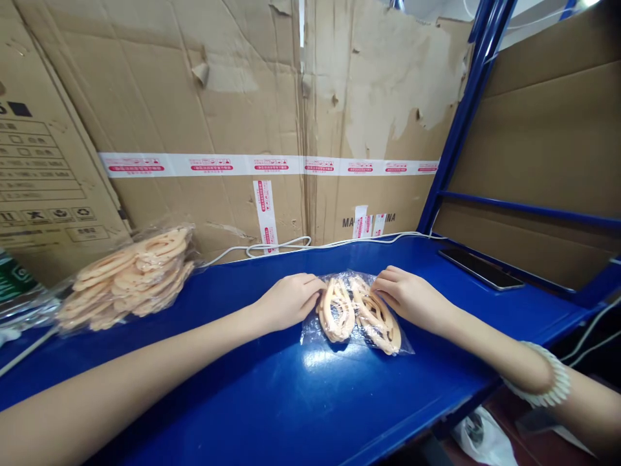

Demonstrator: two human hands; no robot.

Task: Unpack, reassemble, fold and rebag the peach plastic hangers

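Observation:
A clear plastic bag [356,346] lies flat on the blue shelf top [272,408], holding two bunches of peach-coloured, loop-shaped pieces [337,310], whose exact kind I cannot tell. My left hand [290,301] is closed at the bag's upper left side, its fingertips against the plastic beside the left bunch. On the opposite side, the curled fingers of my right hand [410,298] grip the bag near the right bunch. The fingertips of both hands are partly hidden.
Similar bagged pieces [130,278] are stacked at the left, near a green-labelled bottle [17,278]. A phone [480,268] lies at the right. Taped cardboard [213,213] stands behind a white cable [339,244]. Blue metal framing [460,129] borders the right side.

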